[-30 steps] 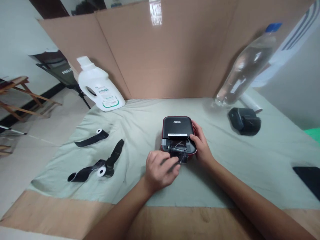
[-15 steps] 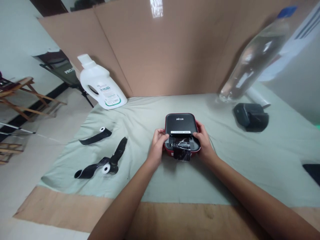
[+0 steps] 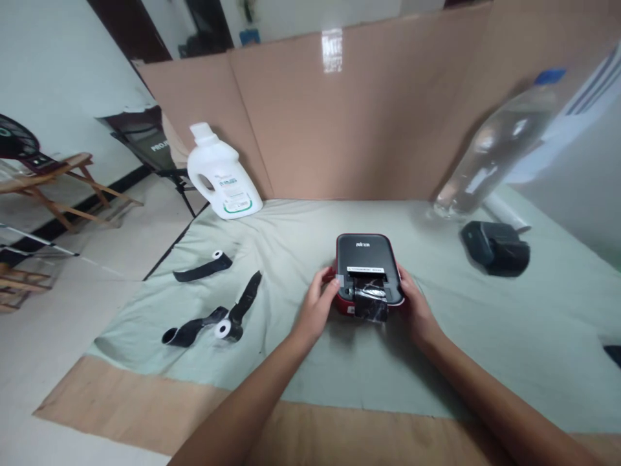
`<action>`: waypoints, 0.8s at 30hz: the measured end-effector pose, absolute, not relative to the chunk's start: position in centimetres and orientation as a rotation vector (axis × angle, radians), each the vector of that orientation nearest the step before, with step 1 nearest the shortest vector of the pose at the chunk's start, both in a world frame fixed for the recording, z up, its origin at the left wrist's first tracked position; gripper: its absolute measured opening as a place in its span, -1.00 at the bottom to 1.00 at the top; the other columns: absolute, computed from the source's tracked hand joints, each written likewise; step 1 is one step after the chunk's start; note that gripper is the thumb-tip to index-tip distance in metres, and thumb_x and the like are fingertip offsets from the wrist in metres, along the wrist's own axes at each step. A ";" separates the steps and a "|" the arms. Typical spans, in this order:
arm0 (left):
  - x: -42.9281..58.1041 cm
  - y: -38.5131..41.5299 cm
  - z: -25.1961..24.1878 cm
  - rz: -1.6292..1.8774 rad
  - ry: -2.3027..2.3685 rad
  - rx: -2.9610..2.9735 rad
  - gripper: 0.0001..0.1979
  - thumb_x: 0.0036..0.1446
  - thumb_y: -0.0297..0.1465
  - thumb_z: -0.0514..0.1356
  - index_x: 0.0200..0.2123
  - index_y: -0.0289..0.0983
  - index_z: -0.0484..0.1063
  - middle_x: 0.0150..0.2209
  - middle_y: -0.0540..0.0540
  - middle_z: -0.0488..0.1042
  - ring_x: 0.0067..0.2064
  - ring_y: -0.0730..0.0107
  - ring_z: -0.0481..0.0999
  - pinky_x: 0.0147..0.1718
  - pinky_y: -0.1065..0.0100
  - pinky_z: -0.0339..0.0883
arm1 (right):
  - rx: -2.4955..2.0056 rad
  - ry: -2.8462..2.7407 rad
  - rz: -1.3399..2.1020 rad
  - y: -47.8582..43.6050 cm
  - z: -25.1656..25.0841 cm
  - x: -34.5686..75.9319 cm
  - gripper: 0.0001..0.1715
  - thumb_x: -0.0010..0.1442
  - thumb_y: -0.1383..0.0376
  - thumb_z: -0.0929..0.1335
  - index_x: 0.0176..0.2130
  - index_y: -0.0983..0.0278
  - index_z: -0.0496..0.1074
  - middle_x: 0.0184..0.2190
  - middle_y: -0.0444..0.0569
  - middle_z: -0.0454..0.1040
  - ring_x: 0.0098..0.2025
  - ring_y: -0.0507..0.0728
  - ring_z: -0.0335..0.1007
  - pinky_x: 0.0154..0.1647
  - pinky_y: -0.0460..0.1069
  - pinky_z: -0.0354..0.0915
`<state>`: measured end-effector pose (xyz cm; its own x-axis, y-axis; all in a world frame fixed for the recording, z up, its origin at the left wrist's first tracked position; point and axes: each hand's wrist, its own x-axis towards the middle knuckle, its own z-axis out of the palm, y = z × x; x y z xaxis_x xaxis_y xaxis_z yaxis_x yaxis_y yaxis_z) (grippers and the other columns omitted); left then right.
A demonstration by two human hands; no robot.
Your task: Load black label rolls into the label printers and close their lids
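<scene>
A small black-and-red printer [image 3: 366, 259] lies on a pale green cloth [image 3: 291, 246] in the middle of the table. A strip of shiny black film [image 3: 371, 304] hangs out of its front slot. My left hand [image 3: 317, 307] grips the printer's left side, fingers curled against it. My right hand [image 3: 416, 309] grips its right side the same way. Both forearms reach in from the bottom edge.
Black film strips on white cores [image 3: 204, 266] [image 3: 218, 320] lie at the left. A white detergent jug [image 3: 222, 175] stands at the back left, a clear water bottle [image 3: 495, 145] and a black device [image 3: 495, 247] at the right. Cardboard walls [image 3: 349, 123] enclose the back.
My left hand let go of the film strip and moved to the printer's left side. The view shifted, so everything sits further right in the frame.
</scene>
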<state>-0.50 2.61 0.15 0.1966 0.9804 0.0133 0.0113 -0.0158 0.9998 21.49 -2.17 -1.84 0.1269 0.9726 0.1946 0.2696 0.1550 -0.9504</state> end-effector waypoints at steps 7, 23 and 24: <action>-2.2 1.9 1.8 0.871 0.806 1.478 -0.43 0.31 -0.25 0.20 0.36 -0.13 0.28 0.29 -0.14 0.43 0.29 0.06 0.43 0.28 -0.01 0.32 | -1.373 -1.527 0.782 -4.7 -1.6 20.7 -0.15 0.19 0.05 0.46 0.36 0.03 0.16 0.28 0.12 0.35 0.28 0.44 0.32 0.27 0.35 0.29; -22.3 21.6 6.6 1.097 1.301 1.206 -0.78 -0.22 -0.29 0.19 -0.42 -0.24 0.35 -0.37 0.01 0.48 -0.27 0.31 0.49 -0.11 0.29 0.41 | -1.034 -1.813 0.539 20.6 2.8 -2.3 -0.23 0.10 0.33 0.41 0.27 0.29 0.20 0.21 0.20 0.38 0.22 0.36 0.31 0.28 0.31 0.21; -23.4 22.2 6.1 1.082 1.320 1.194 -0.77 -0.25 -0.29 0.20 -0.42 -0.24 0.35 -0.38 0.00 0.48 -0.29 0.31 0.49 -0.12 0.28 0.42 | -1.052 -1.831 0.553 21.4 2.2 -3.4 -0.23 0.10 0.33 0.41 0.27 0.29 0.20 0.22 0.21 0.37 0.23 0.36 0.30 0.28 0.32 0.20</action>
